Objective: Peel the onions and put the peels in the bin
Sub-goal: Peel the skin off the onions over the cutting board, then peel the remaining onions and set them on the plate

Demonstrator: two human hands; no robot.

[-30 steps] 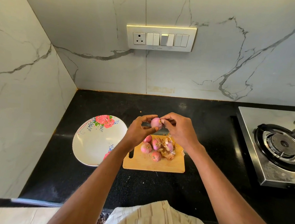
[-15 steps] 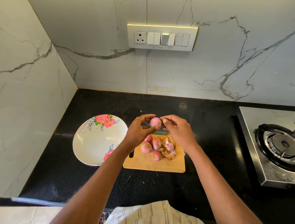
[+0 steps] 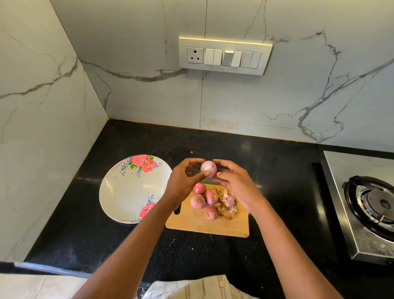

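A person's left hand (image 3: 184, 183) pinches a small pale onion (image 3: 209, 168) between thumb and fingertips above the far edge of a wooden cutting board (image 3: 209, 223), while the right hand (image 3: 235, 183), fingers loosely spread, touches the onion's other side without clearly gripping it. The held onion looks nearly bare, so the peeling of this one appears close to done.

On the board, four reddish onions (image 3: 205, 200) lie clustered at about 11 o'clock from its middle, a heap of dry peels (image 3: 225, 204) just beside them at 1 o'clock. A floral plate (image 3: 117, 190) sits at 9 o'clock from the board; a gas stove (image 3: 375, 210) stands at 3 o'clock on the black worktop (image 3: 265, 261).

The likely risks: the smooth onion could slip from the light fingertip pinch and roll across the worktop, and the papery peels could scatter off the board if brushed by a wrist. No bin is in view, so carrying loose peels away may shed scraps.

No brand, label or legible writing shows anywhere; the wall switch panel (image 3: 224, 56) carries none that can be read.
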